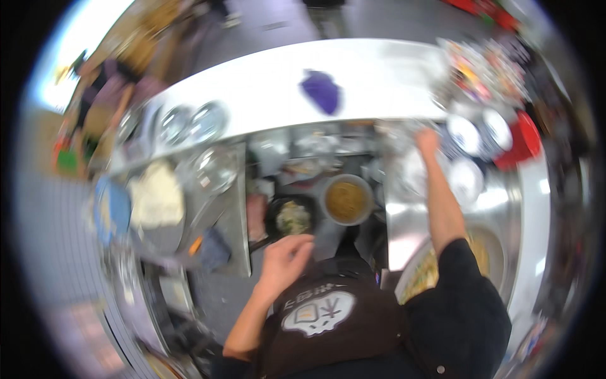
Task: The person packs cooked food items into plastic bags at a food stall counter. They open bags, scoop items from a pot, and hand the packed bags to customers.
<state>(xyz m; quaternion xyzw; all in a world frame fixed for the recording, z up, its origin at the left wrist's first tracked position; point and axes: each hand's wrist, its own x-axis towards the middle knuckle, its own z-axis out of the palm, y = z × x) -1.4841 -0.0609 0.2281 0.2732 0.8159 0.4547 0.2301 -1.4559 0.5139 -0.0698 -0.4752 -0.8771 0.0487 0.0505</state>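
My right hand is stretched out to the far right, at some clear plastic wrap or bags beside blue-and-white bowls; blur hides whether its fingers hold anything. In front of my apron, my left hand is raised with its fingers curled, and its grip cannot be made out. Just beyond it lies a dark bowl with pale and green food. Right of that bowl stands a round container of brown food or liquid. A purple cloth or bag rests on the white counter.
At the left, a steel worktop holds a pale block or dough-like mass and a clear round container. A large bowl of food is by my right elbow. A red container stands far right. A person is beyond the counter at left.
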